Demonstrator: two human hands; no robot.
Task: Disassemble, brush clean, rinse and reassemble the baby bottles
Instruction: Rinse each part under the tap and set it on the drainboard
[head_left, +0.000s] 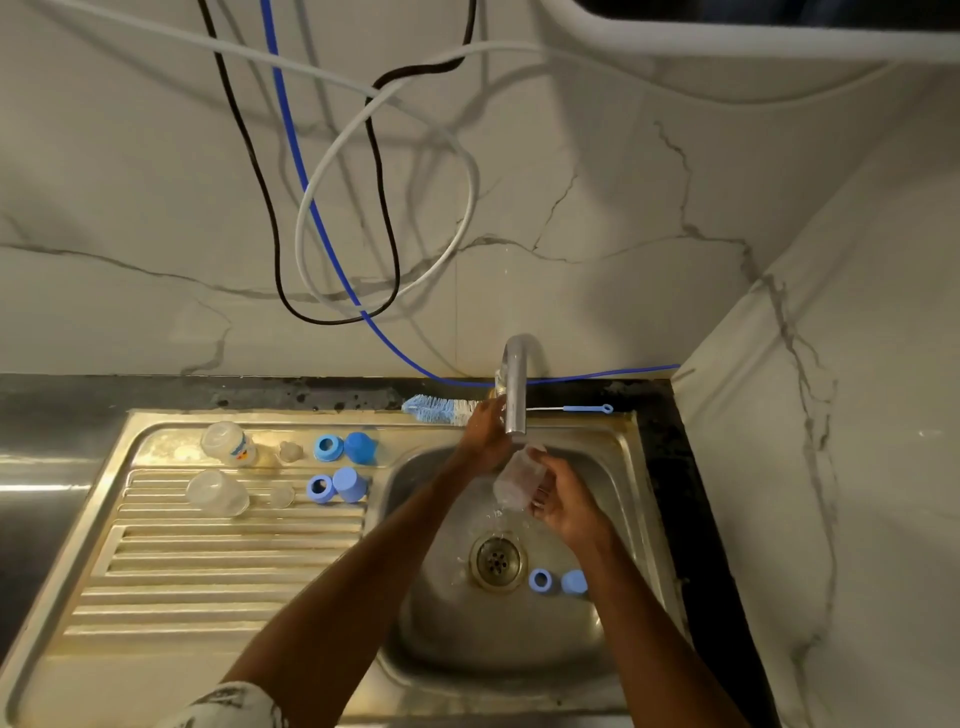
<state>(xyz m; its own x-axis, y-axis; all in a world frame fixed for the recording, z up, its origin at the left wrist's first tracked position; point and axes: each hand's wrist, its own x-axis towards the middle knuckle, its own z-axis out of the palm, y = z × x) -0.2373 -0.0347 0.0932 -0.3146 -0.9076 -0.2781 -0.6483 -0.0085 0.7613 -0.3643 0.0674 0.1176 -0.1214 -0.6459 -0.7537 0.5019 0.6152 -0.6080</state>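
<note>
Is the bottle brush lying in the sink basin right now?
No, the bottle brush lies on the ledge behind the sink, its handle passing behind the tap.

— Where can a hand set down on the drainboard (208, 582)?
— On the ribbed near half, which lies bare. The far strip holds two close rows: a printed bottle (228, 443), a clear bottle (218, 492), two teats (291, 451) (281, 494), two blue rings (328, 448) (320, 488) and two blue caps (360, 447) (349, 484).
— And the basin (426, 634)?
— The right hand (563, 501) holds a wet bottle (519, 478) under the tap (515, 384). The left hand (485, 441) is beside the spout, and both forearms cross the near rim. A third ring (540, 580) and third cap (574, 582) sit just right of the drain (497, 560). The left floor is open.
— Behind?
— A brush (441, 409) lies along the ledge, and the side wall (831, 415) closes the right.
</note>
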